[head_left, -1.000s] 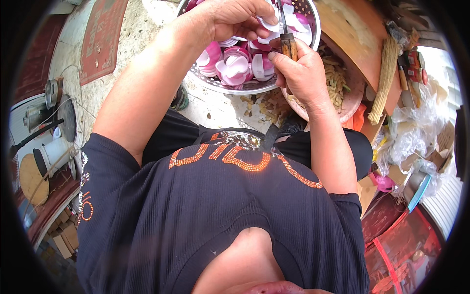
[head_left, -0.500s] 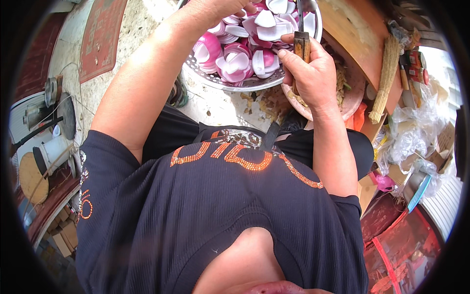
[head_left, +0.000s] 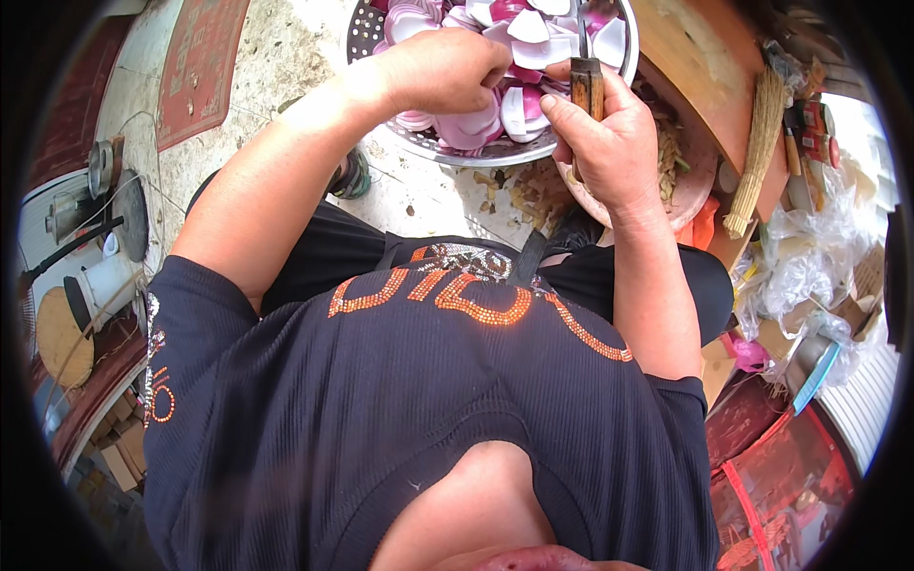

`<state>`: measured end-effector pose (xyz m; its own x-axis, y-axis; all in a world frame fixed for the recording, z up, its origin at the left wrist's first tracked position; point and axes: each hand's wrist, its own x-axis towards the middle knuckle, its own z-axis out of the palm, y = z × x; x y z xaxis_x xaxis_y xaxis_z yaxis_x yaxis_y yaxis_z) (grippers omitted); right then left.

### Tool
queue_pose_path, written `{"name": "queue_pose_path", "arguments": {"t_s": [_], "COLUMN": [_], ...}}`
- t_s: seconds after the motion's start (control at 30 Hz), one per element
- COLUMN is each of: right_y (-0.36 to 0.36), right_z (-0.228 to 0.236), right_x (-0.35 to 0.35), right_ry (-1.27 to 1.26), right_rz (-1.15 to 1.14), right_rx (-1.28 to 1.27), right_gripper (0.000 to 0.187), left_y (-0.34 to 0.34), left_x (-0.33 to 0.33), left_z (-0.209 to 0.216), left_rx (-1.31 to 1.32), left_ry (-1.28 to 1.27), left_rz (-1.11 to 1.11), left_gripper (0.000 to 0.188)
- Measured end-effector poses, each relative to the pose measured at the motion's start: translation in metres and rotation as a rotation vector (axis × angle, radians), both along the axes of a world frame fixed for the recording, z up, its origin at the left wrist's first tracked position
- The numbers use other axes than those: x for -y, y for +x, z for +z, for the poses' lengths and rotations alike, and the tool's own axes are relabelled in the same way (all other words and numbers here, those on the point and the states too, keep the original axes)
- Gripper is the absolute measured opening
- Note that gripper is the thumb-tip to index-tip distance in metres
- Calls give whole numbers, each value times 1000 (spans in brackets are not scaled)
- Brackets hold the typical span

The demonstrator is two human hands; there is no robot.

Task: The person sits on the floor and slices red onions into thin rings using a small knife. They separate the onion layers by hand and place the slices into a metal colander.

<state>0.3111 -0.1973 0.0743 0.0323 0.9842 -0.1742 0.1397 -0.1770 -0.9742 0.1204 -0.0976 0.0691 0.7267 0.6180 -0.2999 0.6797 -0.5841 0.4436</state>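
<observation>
A metal colander (head_left: 365, 36) with a perforated wall is heaped with cut red onion pieces (head_left: 528, 49), purple and white. Over the left part of the heap is my left hand (head_left: 451, 72), its fingers curled in and pointing right. Whatever those fingers hold, if anything, is hidden. At the colander's right rim, my right hand (head_left: 617, 143) grips a knife by its worn wooden handle (head_left: 586, 88). Its narrow metal blade points away over the onions and partly runs out of view at the top.
Beside my right knee sits a pinkish basin (head_left: 700, 171) with peelings, against a wooden board (head_left: 700, 43). A straw brush (head_left: 757, 143) and clear plastic bags (head_left: 809, 238) are farther right. Onion skins litter the pale floor (head_left: 405, 214). A red mat (head_left: 202, 71) lies to the left.
My left hand has come down and nearer, from the colander's far side onto the onions. The colander appears shifted slightly away and right. My right hand still holds the knife in nearly the same place.
</observation>
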Motion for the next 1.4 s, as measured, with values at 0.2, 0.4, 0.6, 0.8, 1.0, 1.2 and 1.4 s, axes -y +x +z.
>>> {"name": "queue_pose_path", "arguments": {"t_s": [0.2, 0.4, 0.6, 0.8, 1.0, 1.2, 1.4], "right_y": [-1, 1, -2, -4, -5, -6, -8], "right_z": [0, -4, -6, -7, -6, -5, -10], "right_x": [4, 6, 8, 10, 10, 10, 10], "right_ry": [5, 15, 75, 93, 83, 72, 157], "right_rz": [18, 43, 111, 186, 164, 139, 124], "right_rx": [-30, 1, 38, 57, 74, 89, 153], "right_gripper": [29, 34, 31, 31, 33, 33, 27], "left_y": [-9, -2, -6, -5, -1, -7, -5], "left_x": [-23, -29, -41, -40, -38, -45, -45], "left_z": [3, 14, 2, 10, 11, 6, 2], "left_rx": [494, 842, 901, 912, 1008, 914, 931], "left_ry": [-314, -694, -711, -735, -773, -664, -675], "left_rz": [430, 761, 915, 930, 968, 1014, 979], "left_gripper": [17, 22, 21, 20, 18, 9, 6]}}
